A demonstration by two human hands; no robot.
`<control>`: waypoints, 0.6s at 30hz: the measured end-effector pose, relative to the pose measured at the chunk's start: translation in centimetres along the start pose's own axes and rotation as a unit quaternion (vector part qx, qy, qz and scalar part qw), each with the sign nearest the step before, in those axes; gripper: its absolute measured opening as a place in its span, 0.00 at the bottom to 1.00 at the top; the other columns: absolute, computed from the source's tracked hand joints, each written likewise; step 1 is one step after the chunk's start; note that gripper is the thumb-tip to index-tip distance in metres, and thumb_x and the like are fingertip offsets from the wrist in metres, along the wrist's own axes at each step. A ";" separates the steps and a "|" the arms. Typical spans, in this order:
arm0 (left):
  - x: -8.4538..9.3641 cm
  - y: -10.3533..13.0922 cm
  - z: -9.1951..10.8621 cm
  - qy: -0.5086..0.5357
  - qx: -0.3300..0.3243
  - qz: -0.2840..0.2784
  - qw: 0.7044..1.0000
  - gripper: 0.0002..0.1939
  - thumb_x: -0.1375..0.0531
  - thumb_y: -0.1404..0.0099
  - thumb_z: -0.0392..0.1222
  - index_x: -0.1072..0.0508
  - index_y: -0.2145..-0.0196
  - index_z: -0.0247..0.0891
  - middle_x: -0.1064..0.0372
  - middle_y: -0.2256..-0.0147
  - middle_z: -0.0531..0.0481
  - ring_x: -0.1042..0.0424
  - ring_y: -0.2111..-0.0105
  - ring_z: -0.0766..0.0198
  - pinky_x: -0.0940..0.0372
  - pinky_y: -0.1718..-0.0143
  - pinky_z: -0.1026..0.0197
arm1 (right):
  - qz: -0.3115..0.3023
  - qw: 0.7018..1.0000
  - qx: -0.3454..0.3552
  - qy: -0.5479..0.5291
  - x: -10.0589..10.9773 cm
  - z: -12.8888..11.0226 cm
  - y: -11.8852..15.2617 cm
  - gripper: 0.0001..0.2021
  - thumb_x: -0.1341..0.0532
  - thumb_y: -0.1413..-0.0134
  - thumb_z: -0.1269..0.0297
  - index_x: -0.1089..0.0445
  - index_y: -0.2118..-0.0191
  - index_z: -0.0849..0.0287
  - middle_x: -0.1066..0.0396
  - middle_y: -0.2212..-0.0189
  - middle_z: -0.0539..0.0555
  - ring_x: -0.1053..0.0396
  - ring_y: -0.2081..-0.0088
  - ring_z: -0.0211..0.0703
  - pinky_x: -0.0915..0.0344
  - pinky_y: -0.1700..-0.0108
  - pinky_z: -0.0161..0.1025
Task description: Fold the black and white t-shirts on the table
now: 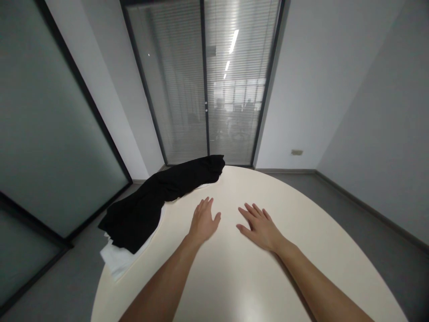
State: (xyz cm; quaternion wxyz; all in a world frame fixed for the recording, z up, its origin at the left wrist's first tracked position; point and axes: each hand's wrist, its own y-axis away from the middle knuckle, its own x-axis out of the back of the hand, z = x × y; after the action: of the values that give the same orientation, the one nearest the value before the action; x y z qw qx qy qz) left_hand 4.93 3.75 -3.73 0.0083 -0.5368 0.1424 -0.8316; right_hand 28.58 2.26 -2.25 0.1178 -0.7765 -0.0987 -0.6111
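Note:
My left hand [203, 222] is stretched out over the pale round table [221, 286], palm down, thumb apart from the fingers. To its right, my right hand [259, 226] has its fingers spread, also palm down. Both hands hold nothing; whether the palms touch the tabletop I cannot tell for certain. A black cloth, perhaps a garment, [147, 208] lies in a long crumpled strip along the table's left and far edge, nearest my left hand but apart from it. Under it, white cloth [118, 259] shows at the near left corner and along the inner side.
Beyond the table stands a dark-framed glass door [204, 89] with blinds. A frosted glass panel [50, 120] is at left, white walls [321, 80] at right. A small wall socket plate [296, 152] sits low. Grey floor [338, 197] surrounds the table's curved edge.

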 end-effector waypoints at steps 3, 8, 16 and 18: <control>0.8 -0.7 -0.7 -0.010 0.051 0.079 0.996 0.31 0.47 0.31 0.48 0.39 0.34 0.32 0.48 0.32 0.37 0.50 0.31 0.48 0.52 0.32 0.47 | -0.002 1.000 0.002 0.003 0.0 0.1 -0.1 0.35 0.50 0.37 0.39 0.45 0.30 0.52 0.54 0.29 0.57 0.60 0.28 0.62 0.59 0.31 0.62; 2.0 -1.3 -3.6 -0.074 0.151 0.185 0.968 0.30 0.43 0.34 0.46 0.36 0.36 0.36 0.60 0.28 0.37 0.62 0.29 0.41 0.57 0.32 0.39 | -0.002 1.000 0.006 0.004 -0.4 0.4 -0.2 0.36 0.51 0.37 0.38 0.46 0.30 0.51 0.54 0.28 0.56 0.60 0.28 0.62 0.59 0.31 0.62; 1.1 -1.8 -5.6 -0.060 0.195 0.163 0.965 0.39 0.45 0.34 0.49 0.47 0.32 0.25 0.58 0.30 0.32 0.62 0.30 0.38 0.56 0.32 0.40 | -0.001 1.000 0.007 0.000 -0.5 0.6 -0.1 0.36 0.51 0.37 0.37 0.45 0.30 0.51 0.55 0.28 0.58 0.60 0.28 0.62 0.59 0.31 0.63; 1.1 -1.9 -5.5 -0.060 0.189 0.172 0.965 0.38 0.46 0.34 0.48 0.47 0.32 0.25 0.54 0.31 0.32 0.60 0.30 0.39 0.56 0.32 0.40 | -0.003 1.000 0.007 -0.001 -0.5 0.6 -0.1 0.36 0.51 0.37 0.37 0.45 0.30 0.51 0.55 0.28 0.57 0.61 0.28 0.62 0.60 0.31 0.63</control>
State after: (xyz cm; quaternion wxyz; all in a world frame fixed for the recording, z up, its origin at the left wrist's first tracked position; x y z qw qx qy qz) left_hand -0.24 6.64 -4.36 0.2615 -0.5415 0.0719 -0.7958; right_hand 28.95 2.54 -2.80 0.1212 -0.7762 -0.1059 -0.6096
